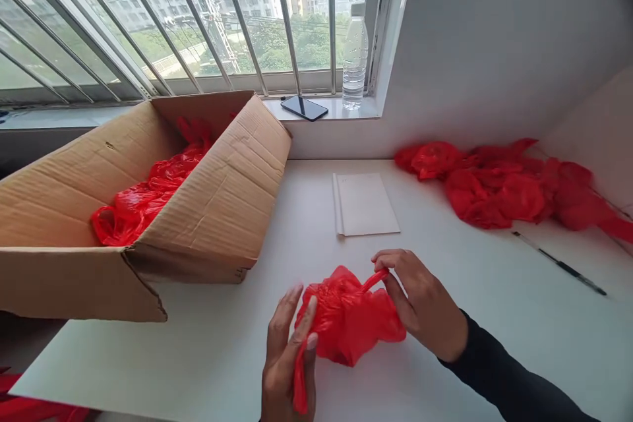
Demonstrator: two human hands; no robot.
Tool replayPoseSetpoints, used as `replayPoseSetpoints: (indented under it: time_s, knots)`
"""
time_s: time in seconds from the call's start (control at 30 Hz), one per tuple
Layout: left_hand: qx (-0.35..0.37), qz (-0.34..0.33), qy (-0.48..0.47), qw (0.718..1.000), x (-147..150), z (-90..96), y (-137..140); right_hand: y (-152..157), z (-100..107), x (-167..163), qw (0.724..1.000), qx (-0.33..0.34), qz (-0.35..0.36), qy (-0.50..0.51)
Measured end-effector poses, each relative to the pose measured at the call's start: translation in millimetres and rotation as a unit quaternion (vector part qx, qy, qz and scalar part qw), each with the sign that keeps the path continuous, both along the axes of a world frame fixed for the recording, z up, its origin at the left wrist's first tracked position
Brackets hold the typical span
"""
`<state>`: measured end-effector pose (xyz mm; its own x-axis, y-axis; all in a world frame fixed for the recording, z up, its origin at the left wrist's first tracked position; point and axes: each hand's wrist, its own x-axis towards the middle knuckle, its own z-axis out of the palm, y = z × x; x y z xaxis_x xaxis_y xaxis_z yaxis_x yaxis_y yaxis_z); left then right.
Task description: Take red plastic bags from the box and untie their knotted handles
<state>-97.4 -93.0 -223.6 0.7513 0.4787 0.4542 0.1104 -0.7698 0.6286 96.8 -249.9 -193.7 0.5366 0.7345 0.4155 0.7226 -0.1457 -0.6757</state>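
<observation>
Apparently tying or untying, lower centre: right hand (420, 300) pinches strap (374, 281) of red bag (349, 326); left hand (283, 369) against bag, grip unclear; next likely needs steady pull.

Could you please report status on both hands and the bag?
Right hand pinching part of red bag. Left hand against its other side. Bag crumpled. White booklet just beyond, not touching.

At four o'clock I wear a long black sleeve (519, 372), plain and close-fitting, its narrow cuff (472, 344) ending at the wrist of my right hand (422, 303); both that and my left hand (283, 369), at six o'clock, are bare
</observation>
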Motion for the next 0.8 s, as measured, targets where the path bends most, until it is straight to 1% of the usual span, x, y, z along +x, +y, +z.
replayPoseSetpoints:
  time_s: [0.07, 0.1, 0.17, 0.23, 0.27, 0.33, 0.4, 0.47, 0.53, 0.63, 0.8]
  knots:
    - [-0.021, 0.043, 0.039, 0.998, -8.8, -8.1, 8.2, -8.3, -9.2, 5.7, 0.999, -0.039, -0.021, 0.029]
    - [-0.024, 0.048, 0.052, 0.997, -10.8, -9.1, 11.3, -11.5, -10.7, 5.8, 0.996, -0.056, -0.029, 0.060]
    - [0.001, 0.018, 0.055, 0.998, -8.3, -5.4, 13.4, -14.3, -8.6, -0.3, 0.988, -0.062, -0.043, 0.137]
    - [0.056, -0.040, 0.037, 0.997, 1.8, 0.8, 9.5, -11.5, -4.4, -13.3, 0.980, -0.034, -0.053, 0.186]
    - [0.088, -0.073, 0.037, 0.993, 8.4, 2.8, 5.9, -8.5, -3.9, -21.2, 0.980, -0.017, -0.047, 0.191]
    - [0.150, -0.115, 0.065, 0.980, 21.5, 1.0, -2.3, -1.0, -9.9, -36.8, 0.987, 0.004, -0.014, 0.160]
    - [0.205, -0.121, 0.112, 0.965, 30.4, -9.0, -9.7, 5.7, -25.8, -48.8, 0.995, -0.004, 0.019, 0.098]
    - [0.253, -0.111, 0.146, 0.950, 33.7, -23.2, -15.0, 9.1, -47.1, -55.4, 0.999, -0.026, 0.020, 0.032]
    - [0.285, -0.108, 0.166, 0.938, 32.8, -35.8, -18.1, 8.7, -66.5, -57.4, 0.999, -0.038, 0.003, -0.013]
    - [0.294, -0.108, 0.187, 0.931, 30.3, -44.7, -19.4, 5.3, -83.3, -56.1, 0.999, -0.040, -0.012, -0.027]
    - [0.273, -0.116, 0.186, 0.937, 33.1, -45.0, -20.3, 5.4, -89.1, -55.8, 0.998, -0.054, -0.011, -0.004]
